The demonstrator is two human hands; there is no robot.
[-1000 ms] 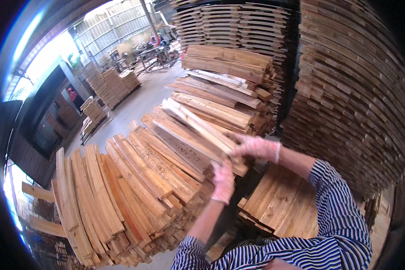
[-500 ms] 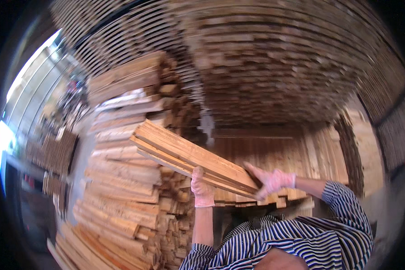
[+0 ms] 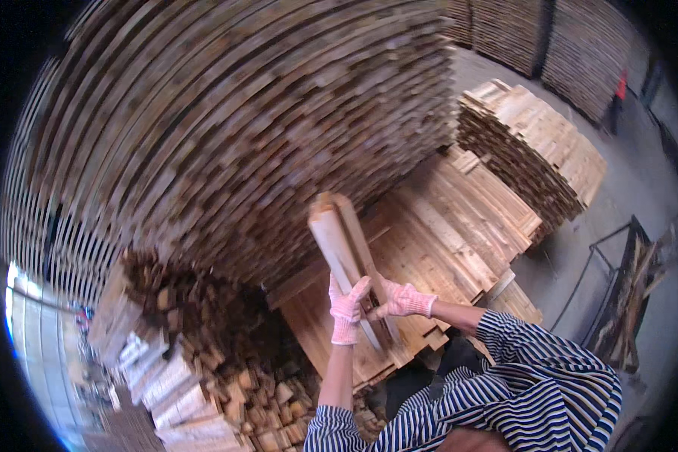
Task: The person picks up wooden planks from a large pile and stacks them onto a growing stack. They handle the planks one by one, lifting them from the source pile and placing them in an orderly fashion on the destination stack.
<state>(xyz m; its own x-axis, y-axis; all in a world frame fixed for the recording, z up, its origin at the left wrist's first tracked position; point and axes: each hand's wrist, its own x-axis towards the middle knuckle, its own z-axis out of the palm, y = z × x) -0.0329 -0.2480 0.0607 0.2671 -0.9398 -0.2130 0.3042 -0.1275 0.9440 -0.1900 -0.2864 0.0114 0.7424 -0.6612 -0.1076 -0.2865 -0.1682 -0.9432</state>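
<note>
In front of me is a small bundle of wooden boards (image 3: 333, 235), tilted with its far end up and forward. A dark gap runs along it between the left and right boards. My left hand (image 3: 346, 307), in a pink-and-white knit glove, is closed on the left side of the bundle. My right hand (image 3: 405, 300), gloved alike, grips the right side lower down; its fingertips are partly hidden between the boards. Beneath the bundle lies a low, wide stack of planks (image 3: 444, 233), its boards side by side.
A tall wall of stacked boards (image 3: 279, 128) rises ahead. To the left is a pile of cut boards (image 3: 181, 384), ends facing inward. Another plank stack (image 3: 539, 135) stands far right, with a metal rack (image 3: 618, 301) holding wood strips on the grey floor (image 3: 565, 279).
My view has swung right. The bundle has turned from slanting leftward to pointing forward, over the low stack. A gap shows between its boards, and my hands are closer together.
</note>
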